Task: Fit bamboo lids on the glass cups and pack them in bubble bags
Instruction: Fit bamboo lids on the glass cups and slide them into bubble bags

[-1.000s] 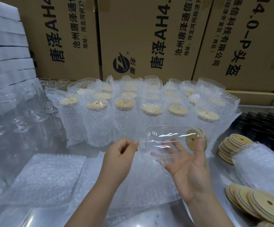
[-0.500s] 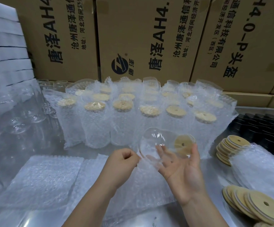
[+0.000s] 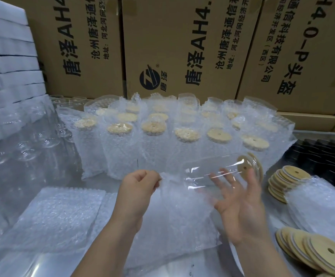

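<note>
A clear glass cup (image 3: 208, 172) lies on its side in the air, its bamboo lid (image 3: 249, 166) fitted at the right end. My right hand (image 3: 240, 204) is under it with fingers spread and nearly straight, carrying the cup on the fingertips. My left hand (image 3: 138, 188) pinches the top edge of a bubble bag (image 3: 174, 216) that hangs down below the cup's base. The cup's bottom end points at the bag's mouth.
Several bagged, lidded cups (image 3: 154, 134) stand in rows behind. Bare glass cups (image 3: 22, 148) crowd the left. Flat bubble bags (image 3: 60, 214) lie front left, more at right (image 3: 320, 204). Loose bamboo lids are stacked at right (image 3: 284, 182) and front right (image 3: 314, 250). Cardboard boxes (image 3: 182, 47) form the back wall.
The cup tilted end-on toward me half a second ago and now lies sideways again, lid to the right. My left hand has lifted the bag edge slightly.
</note>
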